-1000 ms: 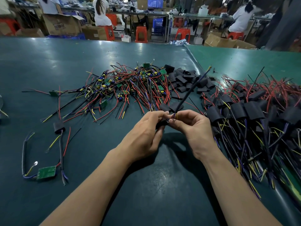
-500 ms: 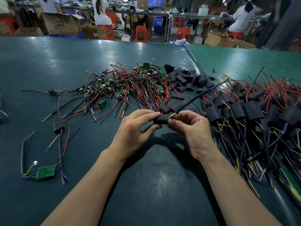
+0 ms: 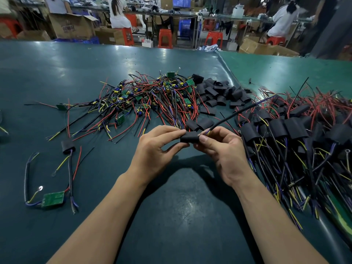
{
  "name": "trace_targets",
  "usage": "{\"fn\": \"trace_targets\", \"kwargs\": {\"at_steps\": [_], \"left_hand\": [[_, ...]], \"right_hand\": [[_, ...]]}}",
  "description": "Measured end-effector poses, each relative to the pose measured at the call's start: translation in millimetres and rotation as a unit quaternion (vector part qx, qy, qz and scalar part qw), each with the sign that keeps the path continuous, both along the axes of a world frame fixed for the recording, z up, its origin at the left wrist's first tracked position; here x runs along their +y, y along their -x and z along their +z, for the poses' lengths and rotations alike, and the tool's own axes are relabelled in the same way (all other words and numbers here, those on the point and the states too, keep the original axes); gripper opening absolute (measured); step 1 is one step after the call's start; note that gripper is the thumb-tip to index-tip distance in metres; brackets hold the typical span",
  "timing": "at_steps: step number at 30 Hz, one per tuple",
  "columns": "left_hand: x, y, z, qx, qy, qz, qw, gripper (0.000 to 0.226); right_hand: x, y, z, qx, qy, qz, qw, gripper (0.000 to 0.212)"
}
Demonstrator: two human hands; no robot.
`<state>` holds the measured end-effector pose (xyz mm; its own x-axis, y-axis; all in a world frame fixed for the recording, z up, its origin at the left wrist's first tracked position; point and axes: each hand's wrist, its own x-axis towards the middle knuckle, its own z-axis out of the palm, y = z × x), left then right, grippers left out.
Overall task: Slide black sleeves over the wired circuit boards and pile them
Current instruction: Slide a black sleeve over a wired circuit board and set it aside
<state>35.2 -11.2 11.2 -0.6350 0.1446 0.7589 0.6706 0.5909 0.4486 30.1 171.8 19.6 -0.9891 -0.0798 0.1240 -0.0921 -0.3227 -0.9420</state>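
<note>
the black cable [image 3: 240, 112] has swung lower rightward, and the black sleeve [image 3: 189, 139] now shows fully between both hands.

Beyond the green worktable [image 3: 57, 77] stand red stools [image 3: 165, 39], cardboard boxes [image 3: 71, 25] and cluttered benches [image 3: 219, 16] with seated workers [image 3: 118, 14].

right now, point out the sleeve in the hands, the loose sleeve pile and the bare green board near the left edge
sleeve [image 3: 188, 139], head view, middle of its black body
sleeve pile [image 3: 219, 92], head view, a sleeve mid-heap
green board [image 3: 53, 199], head view, centre of its face
</note>
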Motion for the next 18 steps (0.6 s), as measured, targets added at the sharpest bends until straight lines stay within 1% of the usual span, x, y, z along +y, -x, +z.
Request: {"fn": "trace_targets", "kwargs": {"at_steps": [2,5,6,8,9,11,12,14,16,18], "left_hand": [[-0.6,0.0,-0.1,0.000,0.002,0.000,1.000,0.030],[-1.8,0.3,-0.1,0.001,0.005,-0.004,1.000,0.030],[-1.9,0.2,-0.4,0.005,0.008,-0.007,1.000,0.030],[-2.2,0.8,-1.1,0.013,0.012,-0.011,1.000,0.030],[-2.2,1.2,-1.5,0.016,0.015,-0.011,1.000,0.030],[-1.6,1.9,-1.8,0.024,0.027,-0.003,0.999,0.033],[-1.7,2.5,-1.6,0.031,0.033,0.011,0.999,0.036],[-3.6,4.3,-1.0,0.052,0.025,0.064,0.996,0.040],[-5.1,5.2,-0.4,0.069,-0.003,0.111,0.991,0.036],[-4.3,5.0,-1.1,0.064,-0.015,0.126,0.990,0.029]], "right_hand": [[0.0,0.1,-1.4,-0.004,0.006,-0.007,1.000,0.022],[1.2,-0.3,-0.2,-0.013,0.018,0.008,1.000,0.006],[1.6,-0.1,0.0,-0.024,0.015,0.024,0.999,0.014],[0.3,-0.8,0.2,-0.048,-0.039,0.060,0.996,0.026],[-0.9,-1.7,-1.3,-0.049,-0.083,0.072,0.993,0.024],[-4.7,-3.5,-4.9,-0.019,-0.157,0.059,0.986,0.008],[-6.1,-4.0,-5.1,0.003,-0.169,0.032,0.985,0.003],[-5.7,-4.0,-2.9,0.039,-0.139,-0.049,0.988,0.008],[0.2,-1.1,4.0,0.051,-0.062,-0.152,0.985,0.009],[11.3,3.7,8.7,0.035,0.031,-0.261,0.964,0.010]]}}
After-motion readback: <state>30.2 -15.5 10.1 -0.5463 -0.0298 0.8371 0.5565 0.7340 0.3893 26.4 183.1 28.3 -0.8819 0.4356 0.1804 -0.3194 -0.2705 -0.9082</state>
